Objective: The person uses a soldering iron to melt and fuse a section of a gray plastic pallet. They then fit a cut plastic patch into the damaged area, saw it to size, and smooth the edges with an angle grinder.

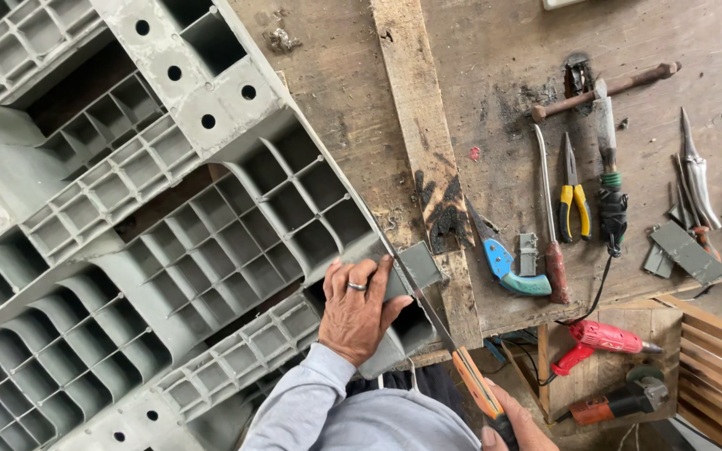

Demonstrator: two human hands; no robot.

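A large grey plastic pallet (127, 225), ribbed and gridded with round holes along its bars, lies tilted across the left half of the wooden bench (495, 75), its lower right corner reaching the bench's near edge. The left hand (361, 313), a ring on one finger, presses on that corner; its fingers (353, 276) are clenched over a small grey plastic piece (415, 267) held against the pallet's edge. The sleeve is light grey.

Just right of it, a long thin blade (415, 288) runs diagonally, its upper part lying along the pallet's edge beside the grey piece. The blade ends in an orange and black handle (478, 392), grasped at the bottom of the frame by the right hand (516, 430). Only part of that hand shows, fingers closed on the handle's end.

A raised plank (419, 125) runs down the bench, charred black near its lower end. Further right, lying on the bench well apart from the hands: a blue-handled folding saw (503, 263), a small grey block (528, 253), a screwdriver with a reddish handle (551, 234), yellow-handled pliers (573, 196), a corded tool with a flat tip and green wrapping (610, 175), a hammer (603, 90), tin snips (699, 179) and flat grey plastic offcuts (687, 250).

Below the bench edge at right, a red power tool (599, 338) and an orange grinder (620, 401) rest on a lower wooden surface.
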